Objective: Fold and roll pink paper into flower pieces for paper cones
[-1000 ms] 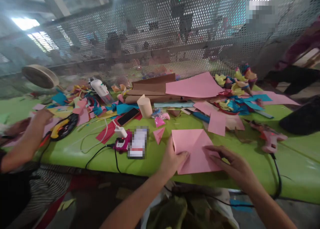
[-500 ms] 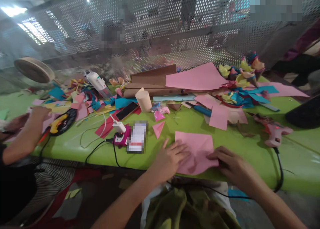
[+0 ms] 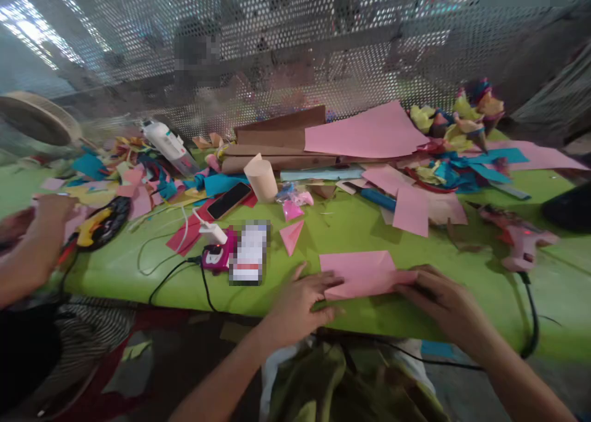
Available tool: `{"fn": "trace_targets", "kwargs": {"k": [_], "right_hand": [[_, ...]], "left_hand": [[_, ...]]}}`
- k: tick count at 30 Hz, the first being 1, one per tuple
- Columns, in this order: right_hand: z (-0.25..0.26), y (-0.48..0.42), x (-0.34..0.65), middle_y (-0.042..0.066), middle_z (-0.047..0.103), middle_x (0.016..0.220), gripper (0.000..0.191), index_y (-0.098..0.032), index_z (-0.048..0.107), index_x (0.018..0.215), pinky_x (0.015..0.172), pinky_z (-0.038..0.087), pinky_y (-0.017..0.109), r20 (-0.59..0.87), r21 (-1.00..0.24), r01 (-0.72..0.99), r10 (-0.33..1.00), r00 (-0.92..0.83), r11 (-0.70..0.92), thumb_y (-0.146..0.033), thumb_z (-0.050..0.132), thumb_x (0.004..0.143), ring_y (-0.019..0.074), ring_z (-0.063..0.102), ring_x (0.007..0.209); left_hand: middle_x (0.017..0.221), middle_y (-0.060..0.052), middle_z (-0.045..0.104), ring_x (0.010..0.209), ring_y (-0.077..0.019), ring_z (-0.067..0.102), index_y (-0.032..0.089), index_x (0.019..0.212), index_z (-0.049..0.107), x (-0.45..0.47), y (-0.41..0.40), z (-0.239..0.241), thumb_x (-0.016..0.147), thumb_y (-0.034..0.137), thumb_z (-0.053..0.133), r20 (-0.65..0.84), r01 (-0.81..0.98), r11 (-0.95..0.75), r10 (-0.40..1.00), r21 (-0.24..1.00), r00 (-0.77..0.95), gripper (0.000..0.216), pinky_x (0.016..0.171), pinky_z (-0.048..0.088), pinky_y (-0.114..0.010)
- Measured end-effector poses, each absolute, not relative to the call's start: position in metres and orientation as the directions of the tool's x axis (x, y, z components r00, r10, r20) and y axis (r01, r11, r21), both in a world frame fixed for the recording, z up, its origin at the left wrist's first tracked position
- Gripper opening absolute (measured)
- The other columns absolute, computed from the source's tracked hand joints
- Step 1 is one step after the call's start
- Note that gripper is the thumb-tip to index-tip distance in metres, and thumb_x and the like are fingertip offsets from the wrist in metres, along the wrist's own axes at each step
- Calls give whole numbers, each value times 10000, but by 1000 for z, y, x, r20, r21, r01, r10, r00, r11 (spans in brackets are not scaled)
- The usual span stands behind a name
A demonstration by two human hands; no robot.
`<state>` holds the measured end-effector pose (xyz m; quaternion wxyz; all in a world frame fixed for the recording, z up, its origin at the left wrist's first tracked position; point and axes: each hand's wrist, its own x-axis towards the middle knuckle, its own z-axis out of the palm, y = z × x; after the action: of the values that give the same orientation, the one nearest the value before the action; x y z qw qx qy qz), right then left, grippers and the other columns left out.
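A pink sheet of paper (image 3: 362,273) lies folded into a flat strip near the front edge of the green table (image 3: 351,225). My left hand (image 3: 300,302) rests on its left end with the fingers stretched out flat. My right hand (image 3: 446,305) presses on the right end, fingers lying flat over the fold. Neither hand grips anything.
A small pink paper triangle (image 3: 292,235) lies just left of the sheet. A pink glue gun (image 3: 519,243) with a black cable lies at the right. A charger block (image 3: 219,256), a phone (image 3: 229,200), a paper cone (image 3: 261,178) and heaps of coloured scraps fill the table. Another person's arm (image 3: 32,250) works at the far left.
The pink sheet went from an open square to a folded flat strip. Both my hands slid down onto it and now press its ends.
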<state>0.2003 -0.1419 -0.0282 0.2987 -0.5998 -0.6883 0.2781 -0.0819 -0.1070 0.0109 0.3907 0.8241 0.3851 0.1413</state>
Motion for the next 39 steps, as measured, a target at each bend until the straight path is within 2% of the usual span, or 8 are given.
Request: {"fn": "trace_targets", "kwargs": {"k": [2,5,7,10,14,20,24,39], "right_hand": [[-27,-141,197,55,635,730,400,-224,636,703,631,475,329,60,-721,689,997,-48,77,-534,487,907,221,596,707],[-28,-140,193,25,569,654,414,-223,575,665,575,431,301,95,-694,718,995,12,57,-535,470,916,191,552,622],[-30,-140,191,11,535,613,421,-229,529,634,552,413,295,118,-676,735,992,39,51,-535,471,917,183,536,588],[-35,-141,189,11,569,634,371,-231,566,719,545,422,296,153,-648,760,986,70,47,-544,493,904,190,564,599],[-37,-143,188,18,634,730,428,-224,575,1249,585,464,305,211,-605,792,975,68,76,-494,493,927,204,613,664],[-31,-144,193,35,691,847,288,-303,663,1170,631,483,300,270,-571,760,945,-185,311,-308,455,971,184,631,730],[-33,-146,198,49,681,849,291,-303,698,1115,620,483,320,231,-557,768,947,-222,316,-308,450,963,197,619,734],[-23,-145,195,60,672,869,287,-277,689,1125,641,500,333,189,-532,789,952,-241,306,-306,451,967,208,608,761]], "left_hand": [[1040,-28,753,964,-192,686,240,936,718,-73,-110,2,926,291,556,-22,584,-327,860,743,510,170,1157,265,-481],[676,13,685,661,-157,633,194,717,625,-60,-114,-10,865,166,605,76,661,-265,951,702,300,153,961,463,-412],[667,16,660,678,-171,621,192,782,611,-55,-117,-16,805,106,652,159,695,-258,966,670,206,98,822,495,-371],[694,30,660,733,-191,626,204,1113,583,-51,-121,-20,748,58,696,267,738,-287,952,612,148,409,808,471,-382],[696,50,650,723,-192,604,226,1333,447,-51,-123,-18,735,37,699,280,778,-291,948,557,153,676,796,442,-387],[747,31,696,731,-200,589,231,1099,589,-51,-120,-11,727,21,693,243,773,-331,942,541,233,440,707,374,-347],[769,40,708,739,-194,566,236,923,624,-50,-120,-10,733,23,688,239,760,-335,941,557,240,293,699,325,-337],[796,40,710,753,-187,539,239,939,643,-51,-119,-11,765,54,691,214,752,-338,941,566,262,259,703,301,-336]]}}
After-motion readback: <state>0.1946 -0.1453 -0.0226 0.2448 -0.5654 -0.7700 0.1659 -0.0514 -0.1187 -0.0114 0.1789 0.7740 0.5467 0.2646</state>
